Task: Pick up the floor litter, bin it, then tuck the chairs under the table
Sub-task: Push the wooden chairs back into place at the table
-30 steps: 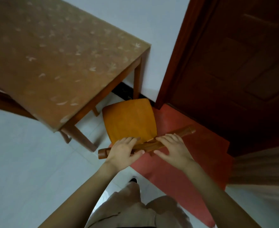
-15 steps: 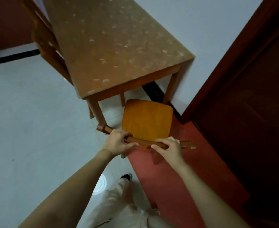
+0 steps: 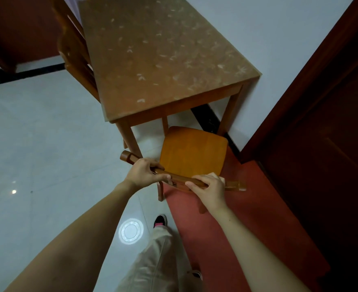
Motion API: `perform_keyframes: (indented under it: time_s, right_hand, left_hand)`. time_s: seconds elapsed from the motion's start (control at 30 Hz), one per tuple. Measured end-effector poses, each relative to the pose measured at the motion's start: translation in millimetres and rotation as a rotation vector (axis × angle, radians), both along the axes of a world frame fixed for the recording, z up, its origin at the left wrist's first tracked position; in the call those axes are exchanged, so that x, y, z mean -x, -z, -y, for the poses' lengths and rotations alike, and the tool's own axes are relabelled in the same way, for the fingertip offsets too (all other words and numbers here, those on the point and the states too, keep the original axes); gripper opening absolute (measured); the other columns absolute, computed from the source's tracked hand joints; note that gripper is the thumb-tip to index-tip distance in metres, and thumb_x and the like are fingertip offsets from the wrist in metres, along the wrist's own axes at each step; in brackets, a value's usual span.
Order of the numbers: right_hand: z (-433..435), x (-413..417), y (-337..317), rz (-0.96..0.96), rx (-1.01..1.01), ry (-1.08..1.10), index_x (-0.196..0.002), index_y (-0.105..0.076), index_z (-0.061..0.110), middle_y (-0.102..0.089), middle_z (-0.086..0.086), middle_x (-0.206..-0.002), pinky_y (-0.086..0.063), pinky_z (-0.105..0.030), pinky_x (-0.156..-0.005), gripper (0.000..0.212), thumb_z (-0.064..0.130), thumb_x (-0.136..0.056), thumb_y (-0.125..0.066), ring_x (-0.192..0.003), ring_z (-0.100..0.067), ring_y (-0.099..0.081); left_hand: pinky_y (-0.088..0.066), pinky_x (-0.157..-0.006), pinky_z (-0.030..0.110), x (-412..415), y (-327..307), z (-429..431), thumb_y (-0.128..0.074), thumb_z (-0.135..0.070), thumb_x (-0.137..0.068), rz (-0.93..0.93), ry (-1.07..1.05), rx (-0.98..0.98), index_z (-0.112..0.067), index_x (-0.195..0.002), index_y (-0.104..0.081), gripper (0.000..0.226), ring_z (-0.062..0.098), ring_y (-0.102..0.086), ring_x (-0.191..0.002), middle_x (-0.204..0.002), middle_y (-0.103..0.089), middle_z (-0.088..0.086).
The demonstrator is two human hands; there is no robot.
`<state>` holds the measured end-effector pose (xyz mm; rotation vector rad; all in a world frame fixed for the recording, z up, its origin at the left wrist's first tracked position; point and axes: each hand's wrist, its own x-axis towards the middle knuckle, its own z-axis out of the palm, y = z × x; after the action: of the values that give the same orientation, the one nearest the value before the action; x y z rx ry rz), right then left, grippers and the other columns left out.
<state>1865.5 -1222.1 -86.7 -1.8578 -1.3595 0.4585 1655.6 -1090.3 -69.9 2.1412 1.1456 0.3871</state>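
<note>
Against the white wall, the wooden tabletop is standing, a second chair sitting along its left side. At its near end, the orange-seated chair is resting partly on a red mat. The left grip and right grip are both clasping its top rail.

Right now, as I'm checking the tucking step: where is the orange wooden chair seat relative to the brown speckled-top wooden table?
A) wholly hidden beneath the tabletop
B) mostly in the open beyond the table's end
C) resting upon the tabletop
B: nearly the whole orange wooden chair seat shows in front of the near end of the brown speckled-top wooden table, while the left hand and right hand grip the back rail.
</note>
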Motion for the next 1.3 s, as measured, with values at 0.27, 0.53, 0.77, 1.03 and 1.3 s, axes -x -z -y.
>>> perform_keyframes:
  time_s: [0.27,0.53,0.77,1.03,1.3]
  right_hand:
    - [-24.1,-8.4,-5.2,-0.021,-0.042,0.022,-0.086,-0.078,0.025,-0.072,0.013,-0.083,-0.023,-0.028,-0.082,0.022,0.043,-0.072,-0.081,-0.087,-0.008,-0.055]
    - [-51.6,-30.7,0.9,0.011,-0.041,-0.031,-0.083,-0.077,0.027,-0.069,0.019,-0.080,-0.025,-0.031,-0.082,0.019,0.041,-0.072,-0.082,-0.085,-0.008,-0.055]
    - [-104.8,-74.3,-15.7,0.052,-0.074,-0.036,-0.086,-0.077,0.027,-0.065,0.022,-0.082,-0.029,-0.031,-0.088,0.021,0.044,-0.074,-0.080,-0.088,-0.003,-0.054]
    - [-135.6,-90.3,-23.3,0.097,-0.132,-0.028,-0.085,-0.076,0.027,-0.070,0.018,-0.085,-0.029,-0.032,-0.086,0.035,0.059,-0.077,-0.065,-0.086,-0.005,-0.055]
    - [-133.9,-95.4,-20.4,0.246,-0.068,0.093,-0.080,-0.072,0.024,-0.068,0.014,-0.079,-0.022,-0.029,-0.091,0.047,0.070,-0.073,-0.063,-0.084,-0.010,-0.053]
  left_hand:
    - [-0.045,-0.057,0.020,-9.0,-5.3,-25.7,-0.070,-0.072,-0.060,0.093,-0.026,0.009,-0.021,-0.076,-0.074,0.054,0.006,-0.057,-0.074,-0.071,-0.064,-0.008]
    - [-0.045,-0.059,0.025,-28.9,4.3,-43.9,-0.076,-0.064,-0.060,0.109,-0.097,0.006,-0.021,-0.075,-0.073,0.046,0.006,-0.056,-0.074,-0.072,-0.064,-0.008]
    - [-0.041,-0.058,0.028,-70.1,-12.2,-87.1,-0.075,-0.069,-0.059,0.173,-0.150,-0.044,-0.022,-0.066,-0.069,0.048,0.009,-0.053,-0.071,-0.065,-0.060,-0.006]
    - [-0.040,-0.061,0.038,-89.6,-16.2,-121.0,-0.070,-0.072,-0.064,0.141,-0.077,-0.213,-0.022,-0.068,-0.064,0.050,0.009,-0.050,-0.068,-0.065,-0.055,-0.012]
    - [-0.029,-0.070,0.028,-94.9,-12.9,-121.1,-0.069,-0.075,-0.058,0.151,-0.140,-0.247,-0.023,-0.064,-0.062,0.052,0.005,-0.047,-0.070,-0.064,-0.055,-0.011]
